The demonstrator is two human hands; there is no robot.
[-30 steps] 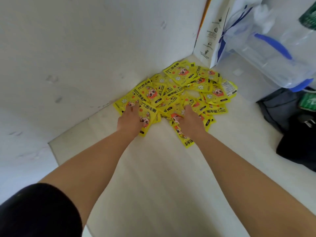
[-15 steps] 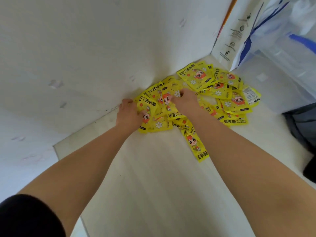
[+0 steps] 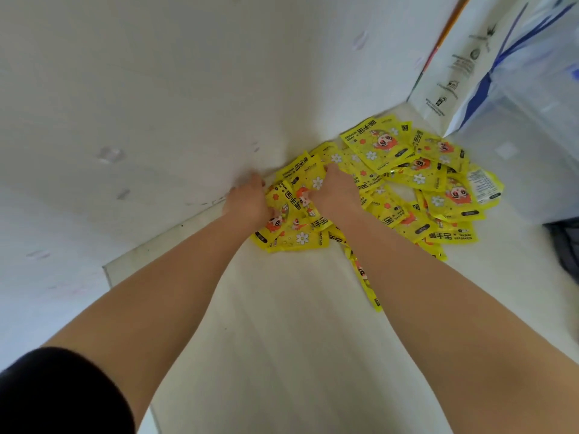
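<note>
Okay so the yellow hand warmer packets [image 3: 438,186] are heaped in the middle-right of the frame, shoved up where the pale surface [image 3: 282,339] meets the white wall [image 3: 156,89]. My guess is the corner works as a backstop so they don't slide off while they're being scooped together.

The left hand [image 3: 247,200] has its fingers curled round the left edge of a clump of packets. The right hand [image 3: 336,195] digs in from the other side, fingers tucked into the same clump. It looks like both are squeezing it between them to square up a stack.

Counts: two hands and one heap. There are easily twenty-plus packets, but they overlap so much I can't give an exact number. One stray packet [image 3: 365,280] lies apart, right alongside the right forearm.

In the upper right stands one white paper bag [image 3: 445,67], with one clear plastic tub [image 3: 532,136] with blue trim beside it. One black sleeve [image 3: 56,393] sits at lower left.
</note>
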